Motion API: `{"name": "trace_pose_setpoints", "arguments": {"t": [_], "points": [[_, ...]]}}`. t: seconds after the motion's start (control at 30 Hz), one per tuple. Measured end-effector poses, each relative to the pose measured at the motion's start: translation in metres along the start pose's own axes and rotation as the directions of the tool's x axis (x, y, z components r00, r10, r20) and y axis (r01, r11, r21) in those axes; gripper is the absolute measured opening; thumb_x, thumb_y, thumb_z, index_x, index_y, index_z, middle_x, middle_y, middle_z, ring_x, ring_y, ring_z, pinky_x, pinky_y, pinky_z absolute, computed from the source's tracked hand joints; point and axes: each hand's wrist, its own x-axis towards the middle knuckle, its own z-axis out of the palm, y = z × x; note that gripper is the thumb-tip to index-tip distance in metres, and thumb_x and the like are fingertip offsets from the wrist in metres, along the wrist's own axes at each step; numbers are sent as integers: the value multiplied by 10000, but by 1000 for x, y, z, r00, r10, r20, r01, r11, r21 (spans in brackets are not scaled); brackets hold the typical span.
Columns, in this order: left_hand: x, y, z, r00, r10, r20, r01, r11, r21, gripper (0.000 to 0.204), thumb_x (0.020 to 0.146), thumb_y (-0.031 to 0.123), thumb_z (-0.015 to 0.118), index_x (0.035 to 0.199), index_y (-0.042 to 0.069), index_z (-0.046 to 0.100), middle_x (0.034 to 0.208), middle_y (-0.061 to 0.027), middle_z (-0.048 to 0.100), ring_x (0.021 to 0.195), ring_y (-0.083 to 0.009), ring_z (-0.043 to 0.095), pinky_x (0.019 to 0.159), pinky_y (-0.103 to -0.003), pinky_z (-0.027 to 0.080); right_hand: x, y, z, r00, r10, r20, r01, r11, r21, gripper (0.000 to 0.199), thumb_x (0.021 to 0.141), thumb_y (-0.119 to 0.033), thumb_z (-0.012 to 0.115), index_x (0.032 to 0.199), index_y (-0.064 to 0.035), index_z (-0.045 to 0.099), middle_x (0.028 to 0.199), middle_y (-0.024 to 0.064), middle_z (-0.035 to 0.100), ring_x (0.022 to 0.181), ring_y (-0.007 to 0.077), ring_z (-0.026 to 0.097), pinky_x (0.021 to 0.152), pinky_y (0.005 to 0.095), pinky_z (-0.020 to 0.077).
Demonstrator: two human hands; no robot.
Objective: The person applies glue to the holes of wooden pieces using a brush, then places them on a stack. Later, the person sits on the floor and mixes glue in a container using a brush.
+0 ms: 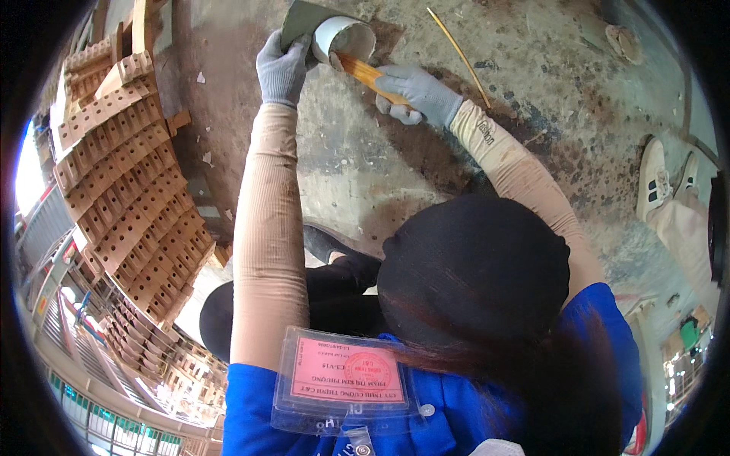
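My left hand, in a grey knit glove, is closed on a flat grey-green plate at the top of the view. Right beside it is a white cylindrical cup, tilted with its mouth toward the right; whether my fingers also support it is unclear. In my right hand, gloved the same way, is a flat wooden handle. The handle slants up to the left, its far end at the cup's mouth. What tips that end is hidden.
Stacked brown wooden pieces with round holes line the left side. A thin yellowish stick lies on the stained concrete floor, beyond my right hand. Another person's shoe stands at the right. A roundish pale object sits at the upper right.
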Motion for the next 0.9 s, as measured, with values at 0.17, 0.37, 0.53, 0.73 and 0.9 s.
{"name": "trace_pose_setpoints", "arguments": {"t": [0.17,0.37,0.53,0.73,0.9], "points": [[-20,-2,11,982,-186,-9,179,954,-241,223,872,63,582,1082,-11,555,987,-101,629,796,-206,651,703,-371,589,2,18,1,999,-33,27,21,935,354,260,957,-237,467,1099,-20,485,772,77,563,454,56,435,309,168,307],[-46,-19,6,953,-300,36,253,726,-639,308,891,67,543,1187,38,461,1096,-137,582,897,-279,638,726,-433,592,-33,-23,10,985,-147,-93,157,982,104,305,974,-216,419,1192,-8,466,731,55,569,406,22,414,308,149,314],[-52,-22,8,949,-310,52,250,648,-720,295,904,69,521,1190,55,448,1122,-144,574,915,-291,636,735,-441,588,-64,-50,4,964,-209,-165,173,963,-209,383,970,-296,413,1203,3,475,713,62,596,447,46,464,334,160,356],[-50,-7,21,930,-366,17,272,659,-701,326,903,56,516,1216,58,423,1201,-174,511,1034,-329,579,773,-474,570,-46,-84,-69,551,-719,-424,96,559,-823,459,952,-360,416,1310,-73,440,921,161,600,633,165,580,525,303,498],[-29,20,73,954,-296,-49,201,753,-626,344,844,93,597,1148,-3,467,1097,-142,546,973,-293,602,729,-408,588,0,-79,-86,519,-732,-442,-528,132,-839,450,945,-382,389,1374,-244,387,1034,228,496,826,346,610,713,476,498]]}}
